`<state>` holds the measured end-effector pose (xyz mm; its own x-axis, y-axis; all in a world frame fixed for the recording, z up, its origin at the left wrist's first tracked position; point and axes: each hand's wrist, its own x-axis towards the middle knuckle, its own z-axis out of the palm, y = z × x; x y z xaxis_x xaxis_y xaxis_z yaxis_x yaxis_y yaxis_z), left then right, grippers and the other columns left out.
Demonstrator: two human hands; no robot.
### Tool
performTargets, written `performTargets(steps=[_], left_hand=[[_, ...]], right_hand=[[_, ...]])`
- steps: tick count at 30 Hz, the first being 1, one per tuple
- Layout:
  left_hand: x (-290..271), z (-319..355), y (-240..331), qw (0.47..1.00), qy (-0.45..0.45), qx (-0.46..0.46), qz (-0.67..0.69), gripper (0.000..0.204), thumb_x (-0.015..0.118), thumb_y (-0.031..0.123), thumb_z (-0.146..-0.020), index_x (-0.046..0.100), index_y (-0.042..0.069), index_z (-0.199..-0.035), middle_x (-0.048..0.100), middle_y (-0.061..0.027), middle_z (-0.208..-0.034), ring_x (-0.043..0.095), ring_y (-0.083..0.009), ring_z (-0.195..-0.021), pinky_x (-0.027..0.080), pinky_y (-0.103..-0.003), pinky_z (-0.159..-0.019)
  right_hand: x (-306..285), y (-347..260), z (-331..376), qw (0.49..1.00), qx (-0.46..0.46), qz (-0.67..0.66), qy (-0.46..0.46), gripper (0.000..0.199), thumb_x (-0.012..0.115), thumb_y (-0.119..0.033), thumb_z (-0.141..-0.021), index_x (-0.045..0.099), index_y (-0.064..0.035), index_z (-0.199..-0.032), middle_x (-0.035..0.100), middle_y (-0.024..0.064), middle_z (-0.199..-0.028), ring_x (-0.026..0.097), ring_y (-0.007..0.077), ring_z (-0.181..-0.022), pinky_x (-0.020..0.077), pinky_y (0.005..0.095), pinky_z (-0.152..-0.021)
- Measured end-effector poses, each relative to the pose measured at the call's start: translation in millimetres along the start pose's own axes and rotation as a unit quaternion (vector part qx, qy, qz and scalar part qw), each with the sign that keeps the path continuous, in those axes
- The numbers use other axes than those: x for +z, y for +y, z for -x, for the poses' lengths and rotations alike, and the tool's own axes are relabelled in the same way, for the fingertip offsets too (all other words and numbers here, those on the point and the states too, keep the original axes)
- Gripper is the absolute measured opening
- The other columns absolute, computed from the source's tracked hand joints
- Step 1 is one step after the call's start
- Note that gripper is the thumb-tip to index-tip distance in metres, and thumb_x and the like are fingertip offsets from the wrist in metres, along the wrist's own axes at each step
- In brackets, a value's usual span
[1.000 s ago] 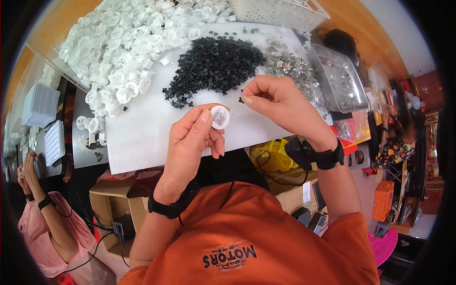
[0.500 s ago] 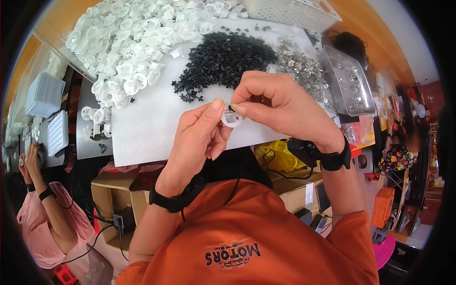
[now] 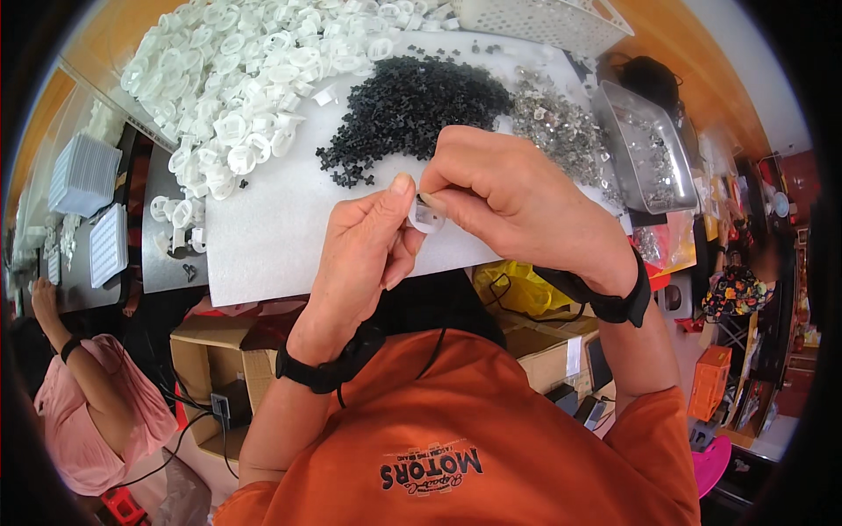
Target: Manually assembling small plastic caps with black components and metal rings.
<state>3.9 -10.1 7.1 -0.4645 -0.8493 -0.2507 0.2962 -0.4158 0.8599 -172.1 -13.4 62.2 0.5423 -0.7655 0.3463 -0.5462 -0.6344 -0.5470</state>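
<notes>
My left hand pinches a round white plastic part between thumb and fingers, above the front of the white work sheet. My right hand is closed at the part's upper edge, its thumb and forefinger on a small black piece that is mostly hidden. Just beyond my hands lies a heap of small black cross-shaped pieces. Farther left is a large pile of white plastic parts. Small shiny metal pieces are heaped to the right of the black ones.
A clear tray with metal pieces stands at the right, a white perforated basket at the back. Cardboard boxes and a yellow bag sit below the table's front edge. At left, a co-worker's arm reaches near stacked white trays.
The white part has tilted in my left hand, so its opening shows less. My right fingers have shifted slightly left against it. The co-worker's hands at left have moved apart.
</notes>
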Motion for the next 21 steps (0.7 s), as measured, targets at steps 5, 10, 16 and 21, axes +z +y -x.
performTargets(steps=[5,10,16,21], left_hand=[[0.5,-1.0,-0.7,1.0,0.006,0.002,-0.008,0.049,0.048,0.04,-0.096,0.057,0.001,-0.069,0.046,-0.0012,-0.053,0.034,-0.0047,-0.038,0.023,-0.02,-0.034],[0.5,-1.3,-1.1,1.0,0.011,-0.003,-0.006,0.049,0.048,0.041,-0.096,0.057,0.001,-0.068,0.047,-0.0015,-0.053,0.034,-0.0051,-0.038,0.023,-0.021,-0.034],[2.1,-0.9,-1.1,1.0,0.014,0.005,0.0,0.05,0.048,0.041,-0.096,0.057,0.001,-0.068,0.047,-0.0018,-0.055,0.034,-0.0053,-0.038,0.024,-0.021,-0.035],[1.9,-0.7,-2.4,1.0,0.015,0.009,0.003,0.049,0.049,0.041,-0.096,0.057,0.001,-0.068,0.047,-0.0017,-0.055,0.035,-0.0053,-0.039,0.024,-0.021,-0.035]], right_hand=[[1.6,-1.5,2.5,1.0,0.016,0.019,0.0,0.005,0.058,-0.002,-0.079,0.053,-0.0012,-0.08,0.047,0.0102,-0.072,0.051,0.0292,-0.066,0.0396,0.037,-0.058],[2.9,-3.4,3.3,0.999,0.016,0.03,0.011,0.005,0.058,-0.001,-0.079,0.053,-0.0012,-0.08,0.047,0.0103,-0.073,0.051,0.0297,-0.066,0.0399,0.037,-0.057],[6.2,-11.1,6.9,0.995,0.048,0.083,-0.003,0.003,0.055,-0.003,-0.079,0.054,-0.0011,-0.081,0.052,0.0121,-0.078,0.056,0.0332,-0.07,0.0462,0.0401,-0.058],[8.8,-7.2,9.9,0.996,0.029,0.082,0.025,0.003,0.056,-0.003,-0.078,0.053,-0.0018,-0.08,0.051,0.0113,-0.077,0.056,0.0335,-0.067,0.0459,0.0402,-0.055]])
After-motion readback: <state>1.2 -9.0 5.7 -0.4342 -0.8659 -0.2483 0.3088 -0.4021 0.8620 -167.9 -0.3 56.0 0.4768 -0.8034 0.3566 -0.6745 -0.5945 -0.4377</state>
